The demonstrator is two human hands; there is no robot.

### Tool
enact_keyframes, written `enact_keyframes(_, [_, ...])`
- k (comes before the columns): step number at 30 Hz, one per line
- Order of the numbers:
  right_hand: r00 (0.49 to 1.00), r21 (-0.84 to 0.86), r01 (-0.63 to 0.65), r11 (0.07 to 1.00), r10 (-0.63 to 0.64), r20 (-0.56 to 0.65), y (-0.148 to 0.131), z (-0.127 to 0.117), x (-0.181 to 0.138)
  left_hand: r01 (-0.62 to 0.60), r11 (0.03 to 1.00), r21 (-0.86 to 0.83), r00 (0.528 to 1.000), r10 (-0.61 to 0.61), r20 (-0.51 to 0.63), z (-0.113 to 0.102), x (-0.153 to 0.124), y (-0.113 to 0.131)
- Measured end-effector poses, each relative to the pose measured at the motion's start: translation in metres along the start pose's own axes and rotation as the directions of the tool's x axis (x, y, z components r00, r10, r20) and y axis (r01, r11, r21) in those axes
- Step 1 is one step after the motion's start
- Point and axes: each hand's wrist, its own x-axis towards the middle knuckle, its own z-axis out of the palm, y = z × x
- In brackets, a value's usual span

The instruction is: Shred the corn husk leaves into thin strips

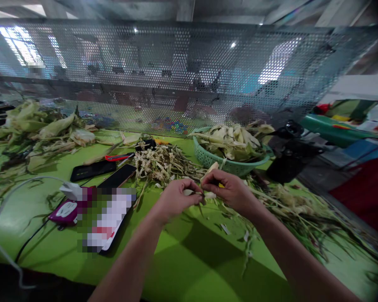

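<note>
My left hand [179, 196] and my right hand [229, 188] meet over the green table [182, 264], fingertips nearly touching. Each is closed in a pinch, and what lies between the fingers is too small and hidden to name. A pale leafy piece [213, 167] shows just above my right fingers; I cannot tell whether they hold it. Just beyond my left hand is a heap of dry stalks with pale knobbly ends [154, 161]. Behind my right hand stands a light green plastic basket [208, 156], filled with pale husks [233, 140]. Small scraps [224, 228] lie below my hands.
Left are phones [93, 170], a purple power socket [66, 212] with a white cable, and a red cutter [117, 157]. Husks [47, 130] pile at far left, stalks [290, 205] at right. A black container [285, 163] stands right; a perforated metal screen [164, 84] closes the back.
</note>
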Motion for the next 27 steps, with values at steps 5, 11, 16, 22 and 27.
enact_keyframes(5, [0.994,0.033,-0.045,0.998,0.048,-0.099,-0.001,0.009,-0.003,0.063,0.942,-0.330,0.986,-0.109,-0.125,0.000,0.002,0.002])
enact_keyframes(11, [0.984,-0.162,0.128,0.979,-0.145,-0.103,-0.013,0.010,-0.008,0.059,0.930,-0.362,0.962,-0.149,-0.228,0.000,0.003,0.001])
enact_keyframes(16, [0.971,-0.407,0.190,0.893,-0.233,-0.057,-0.018,0.012,-0.011,0.056,0.985,-0.160,0.942,-0.106,-0.320,0.000,0.006,-0.003])
enact_keyframes(22, [0.964,-0.663,0.237,0.710,-0.256,0.070,-0.017,0.020,-0.015,0.068,0.965,0.254,0.924,0.036,-0.381,0.005,0.000,0.001])
enact_keyframes(27, [0.958,-0.646,0.275,0.712,-0.259,0.123,-0.014,0.016,-0.013,-0.043,0.814,0.579,0.953,0.208,-0.221,0.008,-0.006,0.002])
